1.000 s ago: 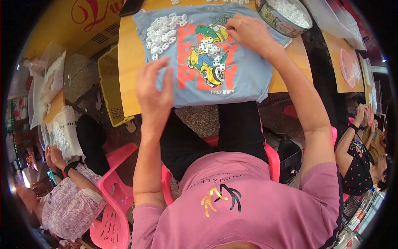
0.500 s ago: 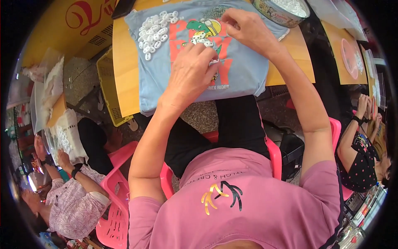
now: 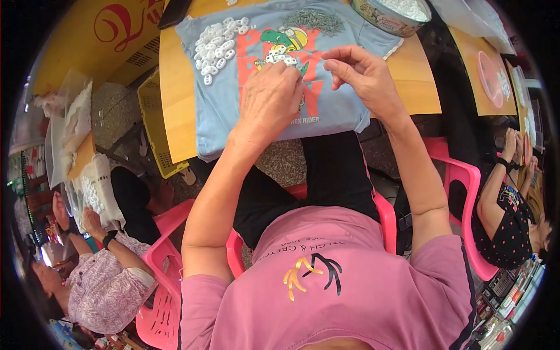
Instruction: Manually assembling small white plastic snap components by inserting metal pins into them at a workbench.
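A blue T-shirt (image 3: 344, 114) with a dinosaur print lies spread over the table in front of me. My left hand (image 3: 265, 102) rests over the print with its fingers curled together; whatever it holds is hidden beneath them. Just beyond its knuckles is a small heap of white pieces with dark holes (image 3: 281, 56). To the right, my right hand (image 3: 364, 79) hovers above the shirt, thumb and forefinger nearly together; anything between them is too small to make out. A pile of white oval pieces with holes (image 3: 214, 49) lies at the left, and small grey metal pieces (image 3: 315, 21) at the back.
A round tin (image 3: 392, 20) full of white pieces stands at the back right corner of the wooden table (image 3: 178, 116). A yellow crate (image 3: 154, 128) is beside the table's left edge. People sit at other tables on both sides, near pink chairs (image 3: 166, 245).
My right hand has come down toward me from the far side of the shirt, uncovering the grey metal pile. My left hand has turned slightly, staying in nearly the same place.
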A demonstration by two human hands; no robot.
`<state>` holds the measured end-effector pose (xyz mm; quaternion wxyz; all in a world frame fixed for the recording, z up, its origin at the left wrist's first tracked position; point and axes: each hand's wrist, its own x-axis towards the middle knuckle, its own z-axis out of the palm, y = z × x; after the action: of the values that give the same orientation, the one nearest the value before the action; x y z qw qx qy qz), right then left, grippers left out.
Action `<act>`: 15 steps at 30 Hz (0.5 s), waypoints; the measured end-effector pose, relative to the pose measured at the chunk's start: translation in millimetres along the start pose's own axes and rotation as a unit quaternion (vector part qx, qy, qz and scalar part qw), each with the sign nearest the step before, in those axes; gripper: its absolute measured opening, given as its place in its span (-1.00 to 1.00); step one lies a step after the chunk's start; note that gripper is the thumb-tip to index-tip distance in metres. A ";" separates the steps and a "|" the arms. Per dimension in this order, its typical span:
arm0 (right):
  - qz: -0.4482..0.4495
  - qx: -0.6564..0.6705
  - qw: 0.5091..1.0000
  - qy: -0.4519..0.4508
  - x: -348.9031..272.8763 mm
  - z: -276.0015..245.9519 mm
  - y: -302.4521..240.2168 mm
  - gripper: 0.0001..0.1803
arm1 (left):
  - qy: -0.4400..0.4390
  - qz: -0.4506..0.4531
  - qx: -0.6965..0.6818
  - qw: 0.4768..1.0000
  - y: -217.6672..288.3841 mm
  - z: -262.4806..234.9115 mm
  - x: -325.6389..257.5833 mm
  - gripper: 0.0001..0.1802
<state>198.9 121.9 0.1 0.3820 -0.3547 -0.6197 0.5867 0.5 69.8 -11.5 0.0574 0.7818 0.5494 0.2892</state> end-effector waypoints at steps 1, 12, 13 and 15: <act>-0.001 -0.001 1.000 0.000 -1.6 0.3 1.5 -0.77 | 0.001 0.001 0.000 1.000 -1.8 -1.0 0.8 -0.87; -0.049 -0.013 0.998 0.028 -14.8 40.9 -9.1 -0.80 | -0.035 -0.239 -0.516 0.822 10.5 -36.8 -2.6 -0.77; -0.050 -0.014 0.998 0.026 -16.8 45.3 -11.7 -0.80 | -0.033 -0.240 -0.516 0.822 9.6 -38.0 -4.4 -0.77; -0.073 0.014 0.996 0.047 -21.0 52.5 -15.8 -0.80 | -0.040 -0.243 -0.585 0.773 7.4 -40.2 -8.8 -0.78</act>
<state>161.8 78.4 13.7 0.4574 -0.3310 -0.6169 0.5483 -16.1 49.9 21.3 0.5934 0.4489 0.4432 0.5000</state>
